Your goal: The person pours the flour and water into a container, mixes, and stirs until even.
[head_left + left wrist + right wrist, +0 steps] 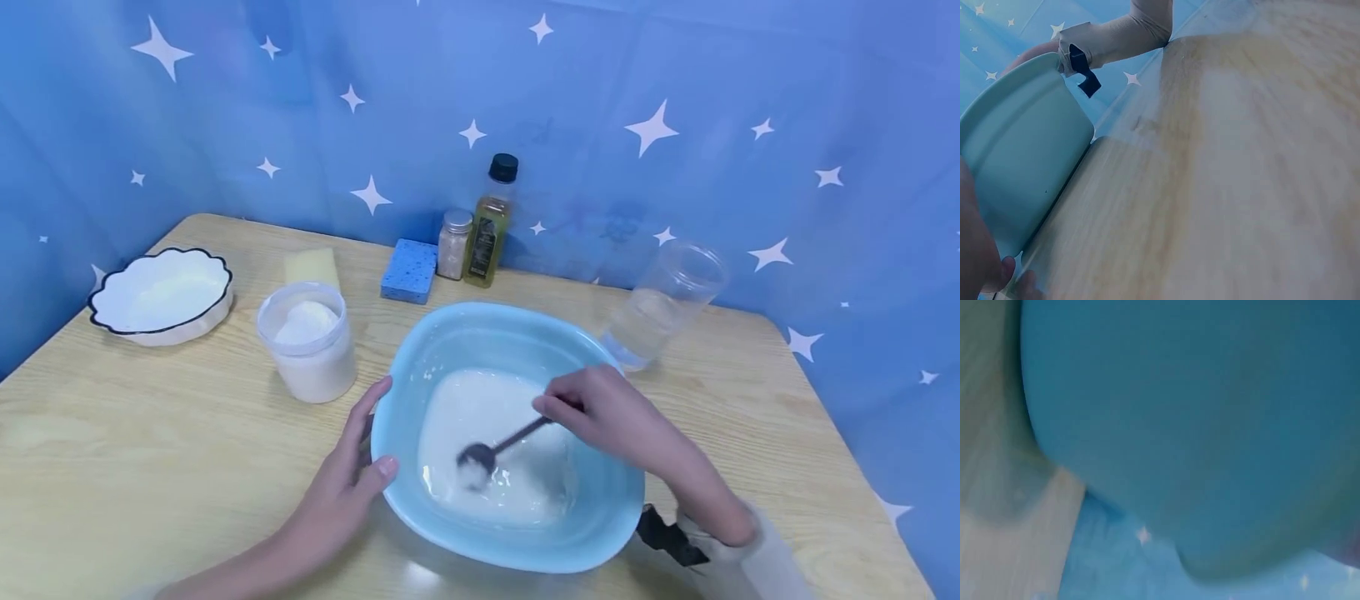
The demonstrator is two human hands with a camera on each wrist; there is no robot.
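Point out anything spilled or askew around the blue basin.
No spill shows on the table. Only the clear plastic jar right of the blue basin looks tilted, leaning toward the wall; the white mixture stays inside.

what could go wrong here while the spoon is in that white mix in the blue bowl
The white liquid lies shallow in the light blue bowl, so quick strokes of the spoon in the right hand might slosh it over the rim. The left hand only grips one edge, so the bowl could slide on the wooden table. The clear jar close behind the right hand could get knocked.
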